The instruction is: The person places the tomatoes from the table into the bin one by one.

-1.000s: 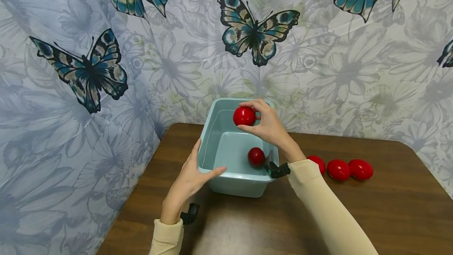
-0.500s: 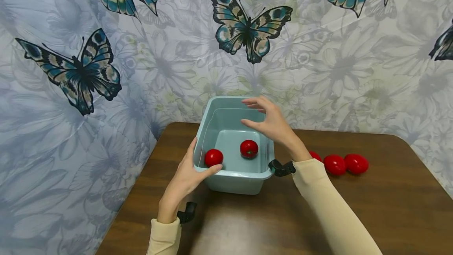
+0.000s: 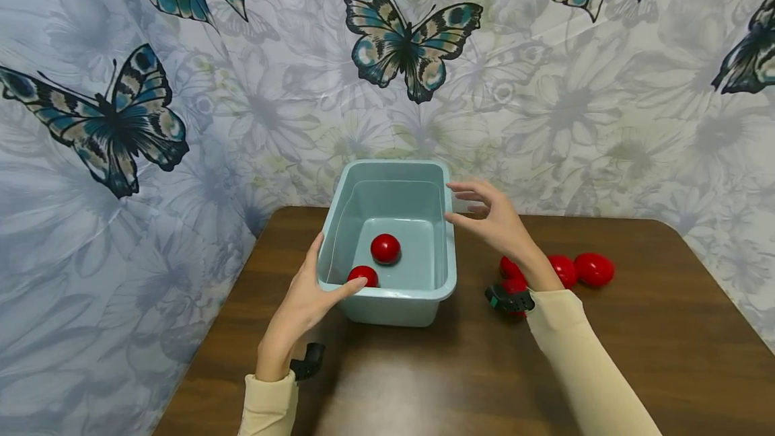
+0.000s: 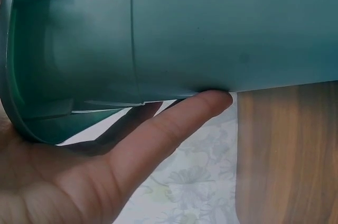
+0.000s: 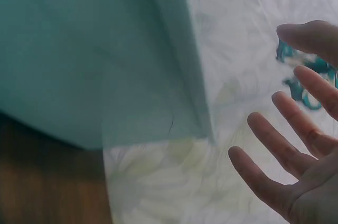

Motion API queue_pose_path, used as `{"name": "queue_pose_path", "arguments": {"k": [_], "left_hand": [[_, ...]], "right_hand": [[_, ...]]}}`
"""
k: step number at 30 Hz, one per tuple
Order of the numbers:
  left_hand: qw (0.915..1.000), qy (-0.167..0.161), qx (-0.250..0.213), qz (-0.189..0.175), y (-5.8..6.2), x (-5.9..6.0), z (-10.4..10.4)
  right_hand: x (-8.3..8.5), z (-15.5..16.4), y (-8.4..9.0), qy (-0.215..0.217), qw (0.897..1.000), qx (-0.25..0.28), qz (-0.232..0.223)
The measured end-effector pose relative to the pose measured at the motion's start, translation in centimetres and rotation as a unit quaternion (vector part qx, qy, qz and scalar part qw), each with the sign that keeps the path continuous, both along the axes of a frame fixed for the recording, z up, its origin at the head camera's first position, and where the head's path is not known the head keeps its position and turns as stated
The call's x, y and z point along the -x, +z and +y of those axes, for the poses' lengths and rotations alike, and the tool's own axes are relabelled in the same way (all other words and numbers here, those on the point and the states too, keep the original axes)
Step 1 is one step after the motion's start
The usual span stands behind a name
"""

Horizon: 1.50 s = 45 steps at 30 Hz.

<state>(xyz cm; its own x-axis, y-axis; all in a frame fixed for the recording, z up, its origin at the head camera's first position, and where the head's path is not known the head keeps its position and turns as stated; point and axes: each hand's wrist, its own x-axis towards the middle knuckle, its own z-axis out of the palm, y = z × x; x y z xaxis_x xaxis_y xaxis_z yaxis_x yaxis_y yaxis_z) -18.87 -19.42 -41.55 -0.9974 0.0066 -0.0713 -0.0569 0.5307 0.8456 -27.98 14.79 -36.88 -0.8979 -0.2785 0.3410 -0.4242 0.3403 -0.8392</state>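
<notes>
Tub [image 3: 387,301], pale blue, sits at the back left of the desk [image 3: 424,382], and my left hand [image 3: 303,301] grips its near left corner, thumb hooked over the rim, fingers under the flange. Two red balls [image 3: 385,248] lie inside, one mid-floor, one tucked against the near wall right by my thumb. My right hand [image 3: 493,217] hangs beside the tub's right wall, fingers spread and slack, holding nothing. More red balls [image 3: 593,269] lie on the desk by my right forearm, close together.

Risk, as I judge it: that corner grip could tip or drag the tub if I pull, and the loose balls inside would roll. My sleeve sits close to the desk balls too; a careless sweep could send them rolling across the desk.

Compared with half a second ago, my right hand has slid out from above the tub to its right side, and the two balls inside have shifted across the floor.
</notes>
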Motion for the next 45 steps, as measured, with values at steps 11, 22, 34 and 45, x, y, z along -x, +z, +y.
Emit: {"name": "queue_pose_path", "arguments": {"k": [11, 22, 34, 45], "left_hand": [[0.9996, -0.009, -0.019, 0.020, -0.3, 0.0, -0.5], [0.9992, -0.016, -0.028, 0.024, -0.5, 0.2, -0.1], [0.9992, -0.015, -0.031, 0.021, -0.4, 0.1, 0.0], [0.9991, -0.015, -0.031, 0.025, -0.3, 0.0, 0.0]], "right_hand": [[-3.5, 5.7, -6.6, -0.023, 0.999, 0.009, -0.034], [-6.9, 8.9, -11.7, -0.076, 0.993, -0.086, -0.029], [-7.8, 9.4, -13.6, -0.109, 0.979, -0.163, -0.054], [-7.4, 9.0, -13.6, -0.117, 0.972, -0.197, -0.060]]}}
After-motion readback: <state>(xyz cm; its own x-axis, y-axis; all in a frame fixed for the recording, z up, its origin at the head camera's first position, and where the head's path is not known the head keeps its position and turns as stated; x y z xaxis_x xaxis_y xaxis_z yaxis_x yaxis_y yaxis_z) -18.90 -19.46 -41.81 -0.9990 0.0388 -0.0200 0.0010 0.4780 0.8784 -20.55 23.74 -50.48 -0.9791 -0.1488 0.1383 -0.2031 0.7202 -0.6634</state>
